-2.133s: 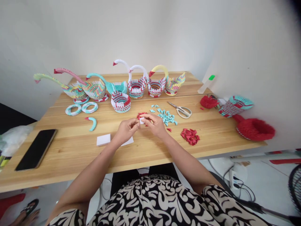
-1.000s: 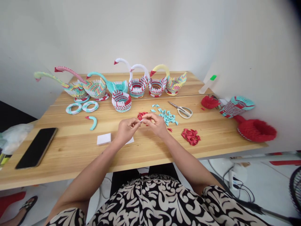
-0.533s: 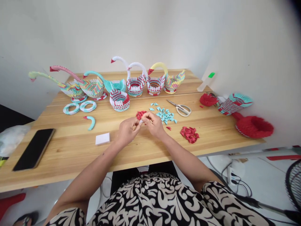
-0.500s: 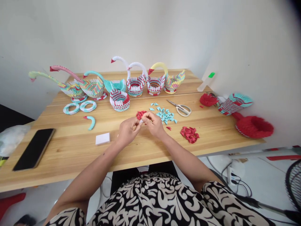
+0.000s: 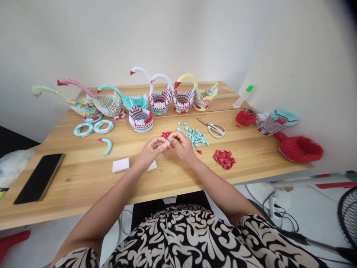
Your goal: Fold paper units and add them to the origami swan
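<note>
My left hand (image 5: 150, 152) and my right hand (image 5: 182, 146) meet above the middle of the wooden table (image 5: 83, 178). Both pinch a small white paper piece (image 5: 167, 142) between their fingertips. A little heap of red folded pieces (image 5: 166, 134) lies just behind my fingers. Small white paper slips (image 5: 121, 165) lie by my left wrist. Teal folded pieces (image 5: 196, 136) are scattered just beyond my right hand, and a second red heap (image 5: 224, 159) lies to its right.
Several paper swans and baskets (image 5: 159, 100) line the table's back. Scissors (image 5: 213, 128) lie behind the teal pieces. A phone (image 5: 39, 178) rests at the left. Teal rings (image 5: 93, 127) and a curved neck piece (image 5: 106, 145) lie left of centre. Red and teal models (image 5: 298, 147) sit at the right edge.
The white piece looked wider 2.1 s ago and is now a narrow bit pinched between my fingertips. My hands stay at the same spot; the view has drifted slightly.
</note>
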{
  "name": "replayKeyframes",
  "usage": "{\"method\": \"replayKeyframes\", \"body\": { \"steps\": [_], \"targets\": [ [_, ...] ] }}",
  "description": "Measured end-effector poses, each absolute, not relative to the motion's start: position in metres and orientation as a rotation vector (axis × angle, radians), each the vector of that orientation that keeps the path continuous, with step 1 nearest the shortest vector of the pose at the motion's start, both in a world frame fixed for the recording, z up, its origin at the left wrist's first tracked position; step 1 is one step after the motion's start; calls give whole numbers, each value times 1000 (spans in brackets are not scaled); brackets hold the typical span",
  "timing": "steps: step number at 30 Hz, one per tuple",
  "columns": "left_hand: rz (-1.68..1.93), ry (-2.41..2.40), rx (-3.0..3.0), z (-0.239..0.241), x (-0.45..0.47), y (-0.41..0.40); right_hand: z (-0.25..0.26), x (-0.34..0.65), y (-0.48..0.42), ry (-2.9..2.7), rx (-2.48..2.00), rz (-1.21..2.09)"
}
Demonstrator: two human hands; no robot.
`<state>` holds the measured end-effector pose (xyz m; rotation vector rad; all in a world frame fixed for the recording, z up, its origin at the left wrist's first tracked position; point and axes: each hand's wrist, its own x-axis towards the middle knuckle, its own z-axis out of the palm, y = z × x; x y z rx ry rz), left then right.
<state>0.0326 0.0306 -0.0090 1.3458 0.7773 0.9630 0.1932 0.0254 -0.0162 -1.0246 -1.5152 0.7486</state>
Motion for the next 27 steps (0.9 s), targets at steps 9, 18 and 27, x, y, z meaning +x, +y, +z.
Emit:
{"method": "replayKeyframes", "body": {
  "steps": [9,18,27],
  "targets": [
    [1013,714,1059,-12,30,36,-11,198,25,-1606,-962,468],
    [1095,694,1048,-12,28,39,-12,199,29,-1748,-870,103],
    [1083,893,1223,-7,23,42,-10,201,30,-1884,-835,32]
  ]
}}
